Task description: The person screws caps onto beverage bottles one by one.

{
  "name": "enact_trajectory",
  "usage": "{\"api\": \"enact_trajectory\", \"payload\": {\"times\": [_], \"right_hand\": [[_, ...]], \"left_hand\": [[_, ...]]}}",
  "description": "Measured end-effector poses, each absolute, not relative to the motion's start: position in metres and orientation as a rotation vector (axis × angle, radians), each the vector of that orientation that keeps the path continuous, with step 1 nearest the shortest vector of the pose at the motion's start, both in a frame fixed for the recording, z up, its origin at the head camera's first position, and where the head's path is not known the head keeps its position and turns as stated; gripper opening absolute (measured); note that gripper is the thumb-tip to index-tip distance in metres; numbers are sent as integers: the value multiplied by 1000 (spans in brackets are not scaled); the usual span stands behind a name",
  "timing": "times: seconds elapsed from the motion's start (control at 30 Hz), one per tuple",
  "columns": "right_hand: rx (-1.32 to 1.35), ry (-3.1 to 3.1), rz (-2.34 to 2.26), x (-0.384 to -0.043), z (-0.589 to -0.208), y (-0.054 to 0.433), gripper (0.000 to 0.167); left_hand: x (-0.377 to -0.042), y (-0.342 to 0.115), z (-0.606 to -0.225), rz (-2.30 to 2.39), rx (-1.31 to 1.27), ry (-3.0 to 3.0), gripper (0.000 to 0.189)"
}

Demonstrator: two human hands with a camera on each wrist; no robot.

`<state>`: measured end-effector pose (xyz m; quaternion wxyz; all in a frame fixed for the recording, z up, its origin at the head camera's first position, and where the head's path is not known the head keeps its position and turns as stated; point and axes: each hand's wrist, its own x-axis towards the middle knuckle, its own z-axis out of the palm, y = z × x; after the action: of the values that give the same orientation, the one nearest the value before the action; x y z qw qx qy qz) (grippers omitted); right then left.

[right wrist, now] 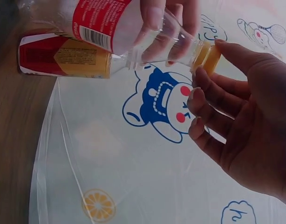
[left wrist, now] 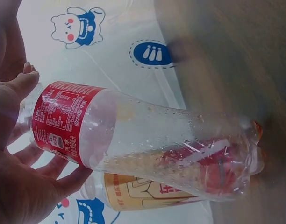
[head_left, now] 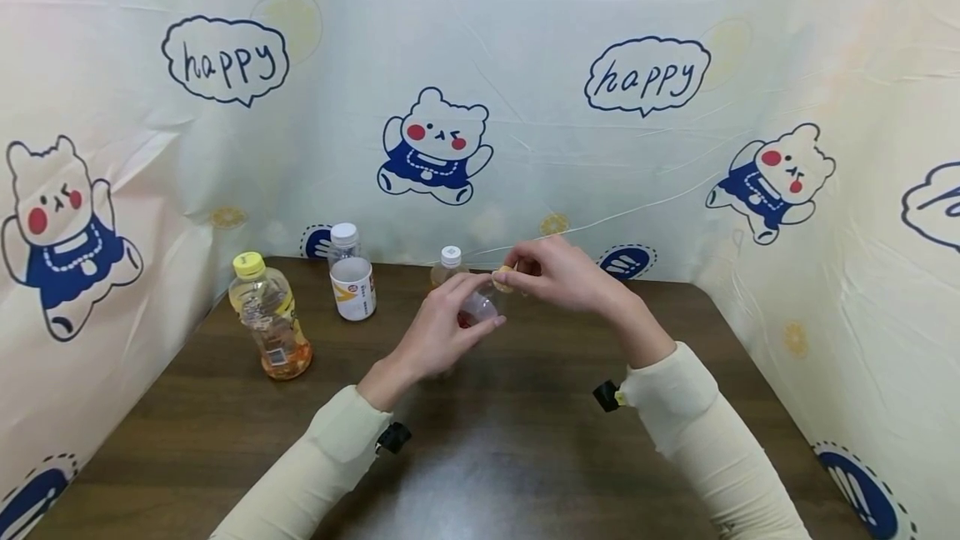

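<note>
A clear plastic soda bottle with a red label (left wrist: 63, 123) is gripped near its top by my left hand (head_left: 438, 327), the fingers curled round it. Droplets show on the inside of its wall. On its neck sits an orange-yellow cap (right wrist: 206, 57). My right hand (head_left: 558, 273) pinches this cap between thumb and fingertips, above the left hand. In the head view the left hand covers much of the bottle. Just behind stands another bottle (right wrist: 63, 55) with a tan and red label; its white cap (head_left: 451, 255) shows past the left hand.
On the left of the brown table (head_left: 517, 457) stands a yellow-capped bottle (head_left: 272, 319) with some amber liquid low inside. A white-capped bottle with a white label (head_left: 353, 288) stands behind it, nearer the middle. A printed curtain (head_left: 540, 165) rises along the back and sides.
</note>
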<state>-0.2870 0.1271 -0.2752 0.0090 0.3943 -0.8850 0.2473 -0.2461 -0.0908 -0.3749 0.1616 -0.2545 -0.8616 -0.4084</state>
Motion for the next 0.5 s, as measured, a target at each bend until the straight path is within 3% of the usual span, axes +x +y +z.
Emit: {"api": "enact_trajectory", "payload": {"times": [0.5], "right_hand": [[1238,-2627,895,-283,-280,139,8]], "left_hand": [[-246,-114,-370,-1213,-642,-2360,58]]}}
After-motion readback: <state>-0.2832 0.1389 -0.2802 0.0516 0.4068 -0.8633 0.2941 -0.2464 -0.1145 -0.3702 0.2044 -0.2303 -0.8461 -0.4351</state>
